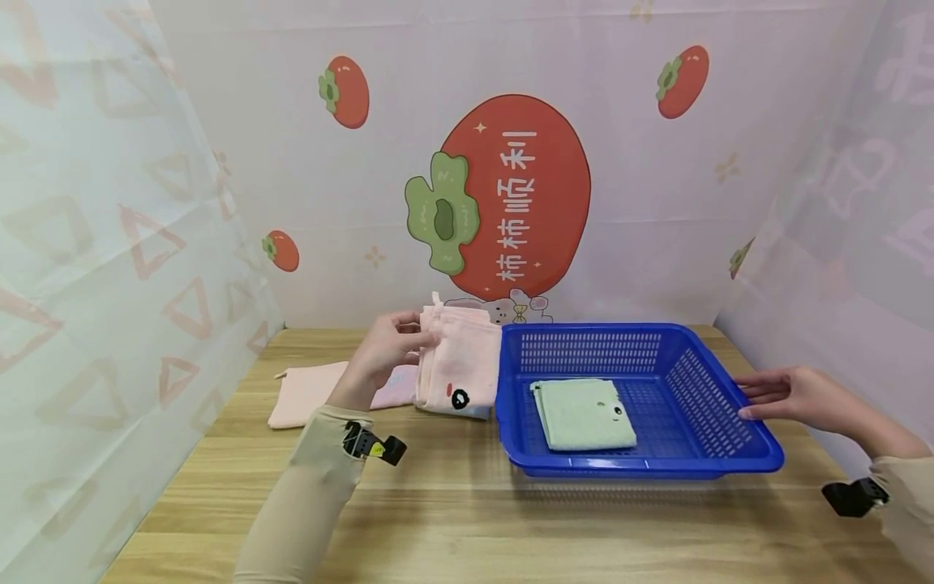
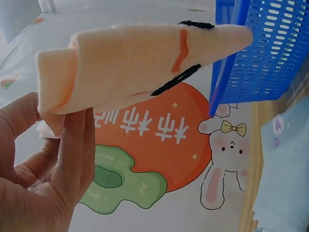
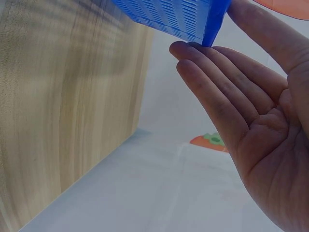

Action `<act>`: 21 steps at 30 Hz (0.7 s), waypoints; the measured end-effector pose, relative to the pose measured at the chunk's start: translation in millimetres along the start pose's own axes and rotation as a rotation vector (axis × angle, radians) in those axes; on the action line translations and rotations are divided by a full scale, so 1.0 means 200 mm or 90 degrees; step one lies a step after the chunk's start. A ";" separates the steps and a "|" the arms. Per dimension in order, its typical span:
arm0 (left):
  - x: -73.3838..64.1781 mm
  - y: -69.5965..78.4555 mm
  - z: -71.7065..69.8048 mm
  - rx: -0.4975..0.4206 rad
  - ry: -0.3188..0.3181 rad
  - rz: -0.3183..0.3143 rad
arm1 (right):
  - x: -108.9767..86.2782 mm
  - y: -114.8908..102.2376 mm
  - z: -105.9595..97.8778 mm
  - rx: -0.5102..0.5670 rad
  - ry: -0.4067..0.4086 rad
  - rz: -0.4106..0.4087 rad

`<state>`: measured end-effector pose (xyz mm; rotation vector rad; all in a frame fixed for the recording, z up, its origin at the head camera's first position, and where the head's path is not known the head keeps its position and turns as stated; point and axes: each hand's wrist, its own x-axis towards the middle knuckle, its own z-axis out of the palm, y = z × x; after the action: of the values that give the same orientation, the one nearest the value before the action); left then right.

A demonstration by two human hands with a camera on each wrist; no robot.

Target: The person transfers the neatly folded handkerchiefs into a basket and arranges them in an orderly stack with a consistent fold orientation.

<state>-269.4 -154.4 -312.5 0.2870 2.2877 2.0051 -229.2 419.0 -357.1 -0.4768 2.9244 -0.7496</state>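
My left hand [image 1: 390, 349] pinches a folded pink towel [image 1: 467, 353] by its left side, raised close to the left rim of a blue plastic basket [image 1: 587, 464]. Dark and red stitched marks show on the towel, and its layers hang together in the left wrist view. With my right hand [image 1: 799, 397] I hold the basket's right rim, thumb over it and fairly straight fingers beneath, as the right wrist view shows. Inside the basket lies a folded pale green towel [image 1: 584, 414] with a small stitched face.
Left of the basket, another pink towel [image 1: 310, 393] lies on the wooden table [image 1: 409, 519], beside a lilac towel [image 1: 397, 385] partly hidden by my hand. A light blue towel [image 2: 282, 169] lies below the raised one. Printed cloth walls [image 1: 620, 162] enclose the table.
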 end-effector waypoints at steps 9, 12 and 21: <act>0.01 0.03 0.04 -0.019 -0.004 -0.001 | 0.00 0.00 0.00 0.005 0.004 -0.007; 0.01 0.04 0.04 -0.018 -0.006 0.001 | 0.00 -0.01 0.00 0.005 0.005 -0.008; 0.03 0.09 0.07 -0.028 -0.014 0.008 | 0.00 -0.01 0.00 0.010 0.007 -0.012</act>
<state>-270.2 -137.8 -297.3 0.3182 2.2315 2.0448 -227.6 417.3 -355.2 -0.5005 2.9256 -0.7795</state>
